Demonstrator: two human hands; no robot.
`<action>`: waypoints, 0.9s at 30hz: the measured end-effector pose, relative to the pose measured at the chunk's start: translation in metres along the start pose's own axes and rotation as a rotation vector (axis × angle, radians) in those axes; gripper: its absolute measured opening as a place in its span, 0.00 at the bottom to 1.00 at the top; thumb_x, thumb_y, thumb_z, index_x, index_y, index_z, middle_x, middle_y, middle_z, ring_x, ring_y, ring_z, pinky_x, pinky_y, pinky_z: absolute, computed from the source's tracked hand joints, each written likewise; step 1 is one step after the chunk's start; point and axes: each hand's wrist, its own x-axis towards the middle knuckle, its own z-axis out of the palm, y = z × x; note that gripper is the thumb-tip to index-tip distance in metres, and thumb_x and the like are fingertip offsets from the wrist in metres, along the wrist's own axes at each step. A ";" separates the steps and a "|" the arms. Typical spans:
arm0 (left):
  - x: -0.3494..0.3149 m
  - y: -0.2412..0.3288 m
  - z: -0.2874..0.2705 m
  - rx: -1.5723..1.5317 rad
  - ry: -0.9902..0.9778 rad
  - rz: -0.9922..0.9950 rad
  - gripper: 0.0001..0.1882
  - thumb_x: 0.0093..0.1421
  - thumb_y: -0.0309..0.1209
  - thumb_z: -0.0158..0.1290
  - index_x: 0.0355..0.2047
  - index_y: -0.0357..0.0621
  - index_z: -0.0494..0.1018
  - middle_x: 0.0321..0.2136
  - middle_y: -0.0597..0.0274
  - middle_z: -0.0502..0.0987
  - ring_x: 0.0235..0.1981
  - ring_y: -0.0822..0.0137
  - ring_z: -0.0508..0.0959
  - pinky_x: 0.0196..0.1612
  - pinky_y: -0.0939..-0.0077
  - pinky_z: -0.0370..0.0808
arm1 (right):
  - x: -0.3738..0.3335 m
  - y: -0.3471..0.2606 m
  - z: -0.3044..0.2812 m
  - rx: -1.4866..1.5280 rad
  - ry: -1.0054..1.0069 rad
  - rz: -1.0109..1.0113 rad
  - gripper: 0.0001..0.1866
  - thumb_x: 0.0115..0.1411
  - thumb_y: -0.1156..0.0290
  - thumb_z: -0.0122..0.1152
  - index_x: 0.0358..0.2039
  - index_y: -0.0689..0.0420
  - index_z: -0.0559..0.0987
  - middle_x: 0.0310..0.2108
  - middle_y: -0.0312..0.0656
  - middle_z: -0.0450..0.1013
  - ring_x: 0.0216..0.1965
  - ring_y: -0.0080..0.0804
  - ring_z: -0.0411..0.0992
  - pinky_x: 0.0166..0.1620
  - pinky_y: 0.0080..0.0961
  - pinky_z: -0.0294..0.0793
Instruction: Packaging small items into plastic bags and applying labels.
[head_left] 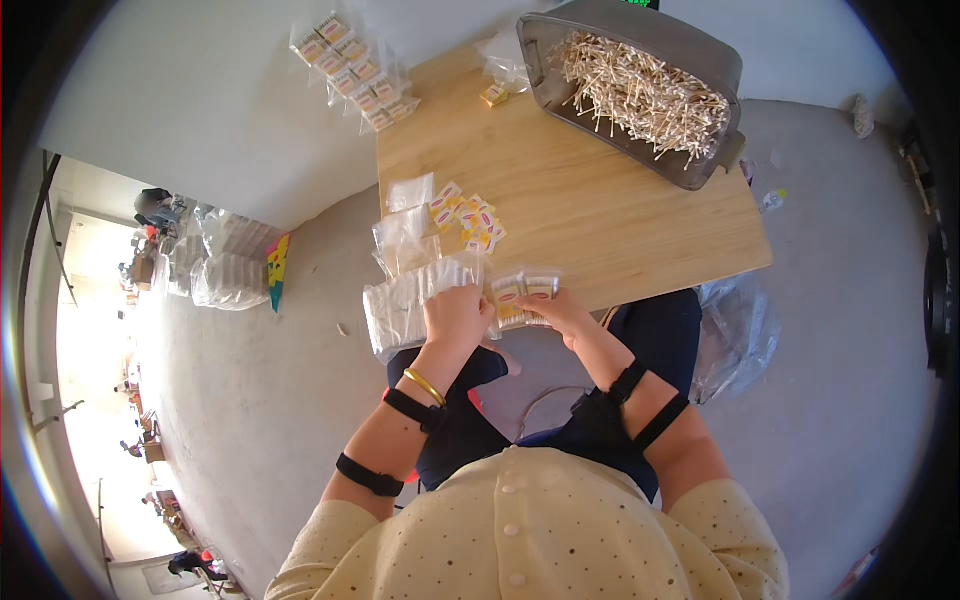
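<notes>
My right hand (562, 312) grips the near right side of a clear packet (511, 296) with yellow-and-white printed cards inside, at the table's front edge. Just left of it, my left hand (458, 312) is closed, knuckles up, over a pile of clear plastic bags (398, 305). Its fingertips are hidden, so what they pinch does not show. More clear bags (404, 240) lie behind that pile. Beside them several loose yellow-and-white cards (470, 216) are scattered on the wooden table (600, 220).
A grey plastic bin (535, 75) full of cotton swabs (640, 90) lies tilted at the far right. Filled packets (352, 70) are stacked at the far left corner. A small yellow box (493, 95) sits near the back. A clear plastic sack (738, 335) is beside my leg.
</notes>
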 end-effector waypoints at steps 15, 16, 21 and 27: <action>-0.024 0.005 0.003 -0.300 0.184 -0.056 0.10 0.59 0.37 0.56 0.26 0.45 0.74 0.21 0.54 0.78 0.24 0.49 0.79 0.29 0.57 0.73 | 0.100 -0.040 0.021 -0.931 -0.655 -0.262 0.21 0.49 0.66 0.74 0.41 0.60 0.78 0.33 0.38 0.78 0.35 0.28 0.73 0.42 0.29 0.73; -0.023 0.004 0.004 -0.288 0.207 -0.016 0.09 0.59 0.35 0.56 0.26 0.45 0.74 0.21 0.54 0.78 0.25 0.50 0.78 0.30 0.57 0.73 | 0.103 -0.040 0.023 -0.933 -0.656 -0.262 0.21 0.49 0.66 0.74 0.41 0.60 0.78 0.33 0.38 0.78 0.35 0.28 0.73 0.42 0.29 0.73; -0.022 -0.001 0.003 -0.221 0.277 0.076 0.06 0.57 0.33 0.56 0.27 0.46 0.75 0.19 0.58 0.76 0.27 0.53 0.76 0.37 0.60 0.72 | 0.108 -0.037 0.033 -1.023 -0.448 -0.450 0.21 0.48 0.64 0.74 0.38 0.63 0.79 0.31 0.45 0.78 0.32 0.36 0.75 0.39 0.29 0.74; -0.020 -0.019 -0.008 -0.296 0.299 -0.058 0.22 0.58 0.36 0.57 0.52 0.45 0.72 0.50 0.51 0.74 0.53 0.48 0.71 0.58 0.54 0.63 | 0.113 -0.022 0.022 -0.449 -0.547 -0.296 0.20 0.52 0.69 0.72 0.44 0.63 0.79 0.37 0.39 0.80 0.36 0.26 0.76 0.42 0.26 0.75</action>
